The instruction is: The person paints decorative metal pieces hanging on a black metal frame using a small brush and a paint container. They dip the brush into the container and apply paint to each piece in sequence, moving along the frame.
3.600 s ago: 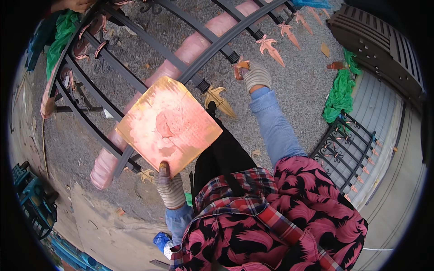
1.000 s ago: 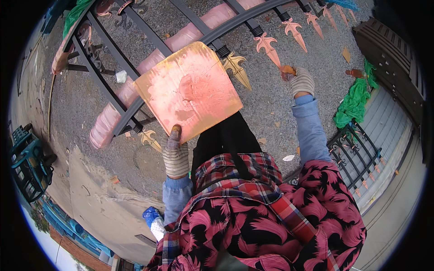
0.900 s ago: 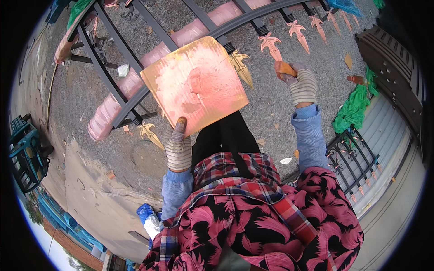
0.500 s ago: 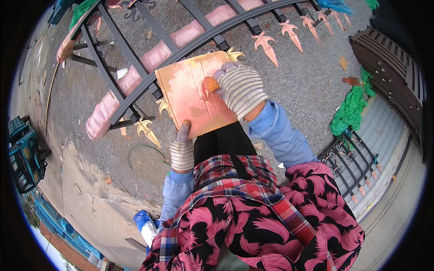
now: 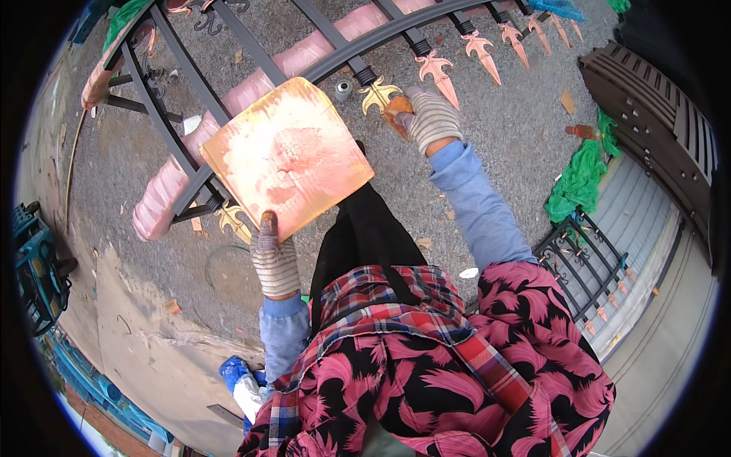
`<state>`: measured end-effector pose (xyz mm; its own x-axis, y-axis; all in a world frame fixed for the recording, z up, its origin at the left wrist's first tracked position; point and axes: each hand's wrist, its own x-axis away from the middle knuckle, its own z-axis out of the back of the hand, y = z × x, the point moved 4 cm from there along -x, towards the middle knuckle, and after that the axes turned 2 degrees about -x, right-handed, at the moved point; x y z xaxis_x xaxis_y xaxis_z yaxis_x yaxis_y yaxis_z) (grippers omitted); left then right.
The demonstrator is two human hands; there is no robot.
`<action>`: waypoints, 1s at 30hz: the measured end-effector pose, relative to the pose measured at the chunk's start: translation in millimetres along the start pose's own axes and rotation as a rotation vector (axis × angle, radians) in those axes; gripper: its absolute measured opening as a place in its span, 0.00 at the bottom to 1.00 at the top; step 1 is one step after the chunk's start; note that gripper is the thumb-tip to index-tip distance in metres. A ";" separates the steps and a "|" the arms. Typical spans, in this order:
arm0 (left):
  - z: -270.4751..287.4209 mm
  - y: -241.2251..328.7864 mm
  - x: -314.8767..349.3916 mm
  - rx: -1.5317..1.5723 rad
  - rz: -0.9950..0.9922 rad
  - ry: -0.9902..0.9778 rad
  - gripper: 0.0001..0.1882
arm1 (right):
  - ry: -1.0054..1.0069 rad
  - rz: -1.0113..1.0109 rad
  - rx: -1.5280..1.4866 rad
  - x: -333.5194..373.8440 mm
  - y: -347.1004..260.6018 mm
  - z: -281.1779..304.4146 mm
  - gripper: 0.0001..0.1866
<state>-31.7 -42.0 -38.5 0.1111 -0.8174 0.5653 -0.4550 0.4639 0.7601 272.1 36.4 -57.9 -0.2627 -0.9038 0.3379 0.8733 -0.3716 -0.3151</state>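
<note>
My left hand (image 5: 275, 263), in a striped knit glove with bare, stained fingertips, grips the lower edge of a piece of cardboard (image 5: 304, 164) with its thumb on top. Pink and gold paint is smeared over the board. My right hand (image 5: 435, 118), in a matching glove, pinches an orange-stained sponge (image 5: 397, 110) against a gold spear-point finial (image 5: 375, 93) of a dark metal fence panel (image 5: 335, 57). Farther right along the panel, the finials (image 5: 436, 75) are copper-pink. Another gold finial (image 5: 234, 222) shows partly beside the cardboard's lower left side.
A pink plastic-wrapped roll (image 5: 164, 198) lies under the panel. A small can (image 5: 343, 89) stands on the gravel behind the board. Green netting (image 5: 575, 179), a smaller fence panel (image 5: 582, 263) and stacked brown metal panels (image 5: 647, 107) are at right. A teal vehicle (image 5: 34, 266) is at far left.
My right hand has moved the sponge off the cardboard, rightward onto the gold finial. My left hand has shifted the cardboard left and tilted it, uncovering that finial and the can.
</note>
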 end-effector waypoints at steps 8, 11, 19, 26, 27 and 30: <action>-1.8 2.5 3.9 0.123 0.037 -0.036 0.30 | -0.228 -0.137 -0.129 2.2 73.7 -116.7 0.15; 8.4 2.4 -2.2 0.141 0.031 -0.033 0.30 | -0.295 -0.111 0.147 31.2 34.8 -41.6 0.13; 0.2 10.3 -1.6 0.086 0.025 0.007 0.30 | -0.139 -0.021 0.258 -25.9 5.7 -44.2 0.18; -3.1 13.5 -2.4 0.115 0.020 0.007 0.30 | -0.020 0.054 0.246 3.3 11.2 -27.2 0.12; -2.9 13.2 -3.5 0.119 0.023 0.008 0.30 | 0.031 0.137 0.254 -1.7 -1.0 -27.0 0.13; -5.3 11.7 -7.9 0.114 0.025 0.000 0.30 | 0.107 0.338 0.332 -24.2 -29.7 -41.3 0.16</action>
<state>-33.2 -28.3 -32.3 0.0987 -0.8058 0.5840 -0.5549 0.4425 0.7044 235.5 60.6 -93.4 0.0327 -0.9855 0.1666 0.9962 0.0186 -0.0852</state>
